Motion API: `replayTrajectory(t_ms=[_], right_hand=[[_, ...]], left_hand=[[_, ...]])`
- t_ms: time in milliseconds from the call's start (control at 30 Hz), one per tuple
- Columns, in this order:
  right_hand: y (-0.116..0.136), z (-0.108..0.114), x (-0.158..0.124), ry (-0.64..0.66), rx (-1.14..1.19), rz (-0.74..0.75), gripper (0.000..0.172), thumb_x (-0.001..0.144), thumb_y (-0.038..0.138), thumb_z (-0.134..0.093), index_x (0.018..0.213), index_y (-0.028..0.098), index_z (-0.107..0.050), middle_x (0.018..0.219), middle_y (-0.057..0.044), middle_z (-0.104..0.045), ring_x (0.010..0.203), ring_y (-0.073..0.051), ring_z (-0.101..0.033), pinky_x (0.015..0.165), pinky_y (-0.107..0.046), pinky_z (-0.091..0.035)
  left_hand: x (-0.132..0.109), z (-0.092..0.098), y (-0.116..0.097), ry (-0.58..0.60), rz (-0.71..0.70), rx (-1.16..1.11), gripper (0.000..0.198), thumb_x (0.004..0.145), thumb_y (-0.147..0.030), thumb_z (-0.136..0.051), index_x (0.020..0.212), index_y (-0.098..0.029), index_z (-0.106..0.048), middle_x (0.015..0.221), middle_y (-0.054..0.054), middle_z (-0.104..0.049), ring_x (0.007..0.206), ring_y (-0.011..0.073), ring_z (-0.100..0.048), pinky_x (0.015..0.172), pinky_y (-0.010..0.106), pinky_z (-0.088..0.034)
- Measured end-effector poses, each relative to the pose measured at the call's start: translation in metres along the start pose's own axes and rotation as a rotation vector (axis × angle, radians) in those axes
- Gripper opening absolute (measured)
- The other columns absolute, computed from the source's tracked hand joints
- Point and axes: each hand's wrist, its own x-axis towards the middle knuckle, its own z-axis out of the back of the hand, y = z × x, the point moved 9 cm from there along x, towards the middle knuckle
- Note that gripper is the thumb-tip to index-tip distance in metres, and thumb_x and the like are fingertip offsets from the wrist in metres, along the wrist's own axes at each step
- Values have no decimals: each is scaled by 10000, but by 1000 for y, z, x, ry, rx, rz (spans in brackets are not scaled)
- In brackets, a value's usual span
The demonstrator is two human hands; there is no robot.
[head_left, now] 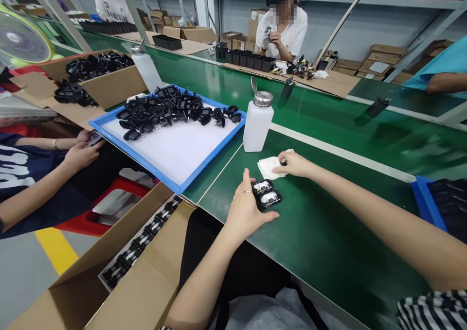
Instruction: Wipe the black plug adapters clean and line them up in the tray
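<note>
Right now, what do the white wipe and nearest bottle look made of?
The white wipe looks like matte fabric or paper, given its soft creases. The nearest bottle seems smooth plastic, from its milky, even walls; its shiny cap is probably metal, showing silvery reflections.

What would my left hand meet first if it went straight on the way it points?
Probably the open black casings in the crook of your left hand; contact is hard to judge.

Black-white striped sleeve (434, 310); grey top (262, 313); black legwear (251, 267); slim ring (248, 192).

The head camera looks down across the bench (317, 237).
</note>
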Motion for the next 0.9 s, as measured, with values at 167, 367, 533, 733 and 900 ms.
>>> replayTrajectory(t_ms=[167, 367, 533, 733, 900], right_hand=[[14, 18, -7, -96, 165, -2, 142, 607, 135, -486, 744, 156, -512, 588, 18, -516, 551, -132, -493, 442, -209, -342], [76, 17, -50, -192, 433, 403, 348, 714, 127, -352, 1021, 179, -508, 961, -12, -584, 855, -153, -536, 701, -257, -431], [90, -3, -82, -65, 254, 685, 408, 733, 92, -282, 1003, 248, -545, 1111, 28, -504, 1046, -143, -423, 853, -311, -371], [24, 3, -83, -6, 191, 392, 381, 723, 110, -301, 958, 248, -568, 964, 31, -590, 842, -144, -553, 831, -360, -402], [31, 29, -80, -200, 380, 203, 330, 778, 200, -305, 1002, 223, -546, 1013, 2, -569, 881, -164, -539, 760, -328, -448]], left_hand=[[6, 0, 4, 41, 4, -58, 1052, 513, -295, -639, 1250, -192, 105, 1101, 59, -456, 985, 207, -436, 790, 314, -368], [8, 3, 8, 56, 5, -83, 1084, 481, -280, -666, 1254, -191, 88, 1059, 61, -497, 984, 204, -451, 809, 315, -363], [8, 2, 12, 75, 49, -117, 1120, 473, -273, -678, 1250, -175, 122, 986, 70, -542, 922, 214, -497, 756, 322, -393], [9, 2, 11, 76, 30, -146, 1097, 459, -256, -684, 1260, -186, 63, 1099, 76, -487, 1020, 198, -436, 839, 307, -347], [10, 3, 12, 58, 17, -139, 1098, 453, -262, -687, 1261, -180, 53, 1093, 72, -496, 1029, 201, -432, 844, 310, -345]])
